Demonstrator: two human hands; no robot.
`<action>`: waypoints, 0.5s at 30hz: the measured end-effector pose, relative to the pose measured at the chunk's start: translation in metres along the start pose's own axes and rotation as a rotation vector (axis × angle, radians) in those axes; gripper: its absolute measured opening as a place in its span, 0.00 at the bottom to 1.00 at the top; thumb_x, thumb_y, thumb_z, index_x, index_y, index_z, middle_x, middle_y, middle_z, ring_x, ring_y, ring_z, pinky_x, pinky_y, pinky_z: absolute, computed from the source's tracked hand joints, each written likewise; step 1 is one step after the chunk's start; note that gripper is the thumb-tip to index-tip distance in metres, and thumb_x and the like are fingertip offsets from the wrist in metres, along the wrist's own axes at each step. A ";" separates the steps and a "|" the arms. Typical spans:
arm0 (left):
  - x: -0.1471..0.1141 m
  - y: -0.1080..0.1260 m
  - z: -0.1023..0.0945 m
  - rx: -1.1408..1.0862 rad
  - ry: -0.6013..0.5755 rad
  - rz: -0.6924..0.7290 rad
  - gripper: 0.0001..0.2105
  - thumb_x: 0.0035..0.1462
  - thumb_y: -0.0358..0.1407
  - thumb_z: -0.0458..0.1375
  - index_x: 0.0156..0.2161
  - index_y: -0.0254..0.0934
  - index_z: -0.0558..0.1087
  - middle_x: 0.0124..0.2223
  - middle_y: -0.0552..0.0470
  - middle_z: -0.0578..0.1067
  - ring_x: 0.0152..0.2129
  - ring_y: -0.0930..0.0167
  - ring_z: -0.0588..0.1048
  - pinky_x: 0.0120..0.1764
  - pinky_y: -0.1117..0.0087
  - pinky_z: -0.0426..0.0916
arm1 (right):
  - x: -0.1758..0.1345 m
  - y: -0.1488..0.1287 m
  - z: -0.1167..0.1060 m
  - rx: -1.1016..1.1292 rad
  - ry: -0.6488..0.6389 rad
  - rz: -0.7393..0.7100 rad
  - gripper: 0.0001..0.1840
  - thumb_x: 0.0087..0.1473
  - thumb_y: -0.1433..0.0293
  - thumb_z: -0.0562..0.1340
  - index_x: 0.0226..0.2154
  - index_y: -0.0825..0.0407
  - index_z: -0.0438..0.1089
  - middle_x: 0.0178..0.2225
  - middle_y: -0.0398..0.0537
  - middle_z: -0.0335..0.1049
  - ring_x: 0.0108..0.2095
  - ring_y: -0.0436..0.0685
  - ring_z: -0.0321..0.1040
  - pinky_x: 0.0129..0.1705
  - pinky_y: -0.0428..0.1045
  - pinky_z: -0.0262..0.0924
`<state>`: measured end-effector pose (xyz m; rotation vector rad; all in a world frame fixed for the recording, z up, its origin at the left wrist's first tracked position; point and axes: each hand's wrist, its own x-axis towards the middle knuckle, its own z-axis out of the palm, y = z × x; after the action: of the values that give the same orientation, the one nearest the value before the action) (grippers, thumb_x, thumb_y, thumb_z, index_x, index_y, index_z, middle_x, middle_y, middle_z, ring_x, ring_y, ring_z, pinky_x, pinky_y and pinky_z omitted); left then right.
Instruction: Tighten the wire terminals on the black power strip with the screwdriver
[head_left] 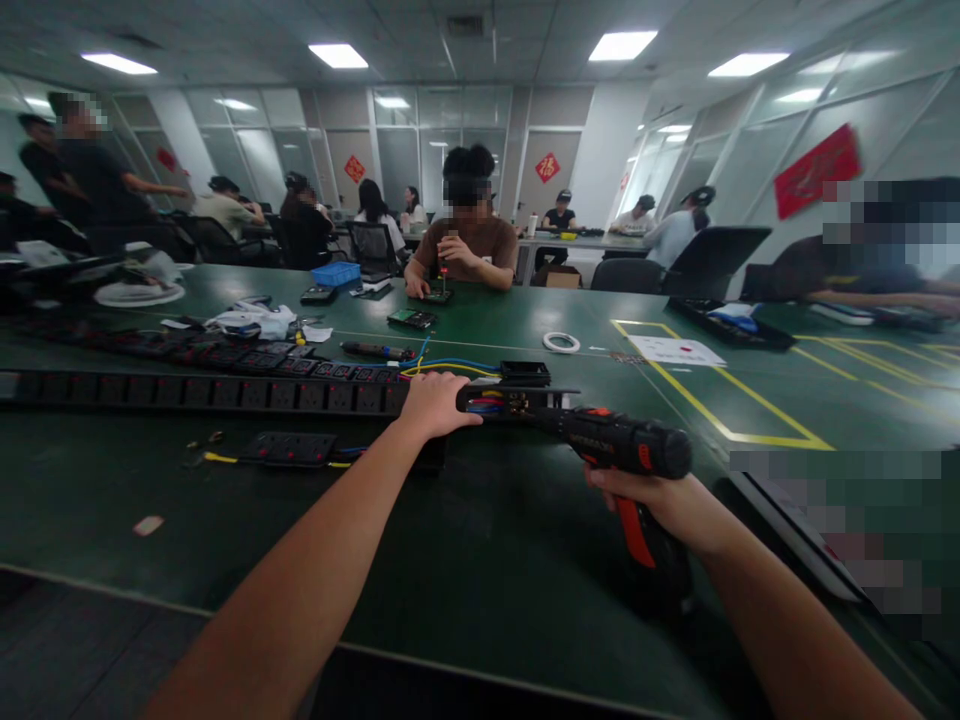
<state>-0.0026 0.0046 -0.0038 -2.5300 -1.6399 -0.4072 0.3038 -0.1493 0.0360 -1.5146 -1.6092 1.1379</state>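
My left hand [435, 405] is closed over the right part of a long black power strip [247, 392] lying across the green table. Right of that hand, the strip's end is uncovered and coloured wires [486, 402] show inside. A black and orange cordless drill [622, 442] is gripped in my right hand [660, 495]. Its nose points left at the strip's open end; whether the tip touches cannot be made out. Below the strip lies a separate black socket module [289, 449] with yellow and blue wires. A small black open box [525, 373] sits just behind the strip's end.
Behind the strip lie a row of more sockets [300, 365], a pen-like driver [377, 351] and a white tape roll [561, 343]. Yellow tape lines [697, 410] and a paper sheet [675, 350] are at right. Across the table a person [465, 235] works with a screwdriver.
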 end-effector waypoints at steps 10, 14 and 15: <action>-0.001 0.001 -0.002 -0.011 -0.009 -0.012 0.36 0.53 0.64 0.62 0.59 0.44 0.74 0.59 0.44 0.76 0.54 0.52 0.73 0.53 0.54 0.63 | 0.000 0.002 0.000 -0.004 -0.031 0.027 0.19 0.47 0.53 0.71 0.30 0.51 0.74 0.23 0.43 0.70 0.26 0.56 0.66 0.31 0.51 0.60; -0.001 0.000 -0.002 -0.010 -0.011 -0.012 0.36 0.53 0.64 0.62 0.60 0.45 0.73 0.59 0.44 0.76 0.54 0.52 0.73 0.53 0.54 0.63 | 0.001 0.003 -0.001 0.003 -0.036 0.013 0.19 0.47 0.53 0.71 0.31 0.51 0.74 0.23 0.43 0.70 0.26 0.56 0.67 0.31 0.51 0.61; -0.001 0.000 -0.001 -0.012 -0.010 -0.011 0.36 0.53 0.64 0.62 0.60 0.45 0.74 0.59 0.44 0.76 0.54 0.52 0.73 0.53 0.54 0.63 | 0.001 0.003 -0.001 0.006 -0.037 0.012 0.19 0.47 0.53 0.71 0.30 0.51 0.74 0.23 0.43 0.70 0.26 0.56 0.67 0.31 0.51 0.61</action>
<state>-0.0031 0.0038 -0.0028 -2.5376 -1.6604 -0.4071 0.3054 -0.1488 0.0338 -1.5089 -1.6218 1.1827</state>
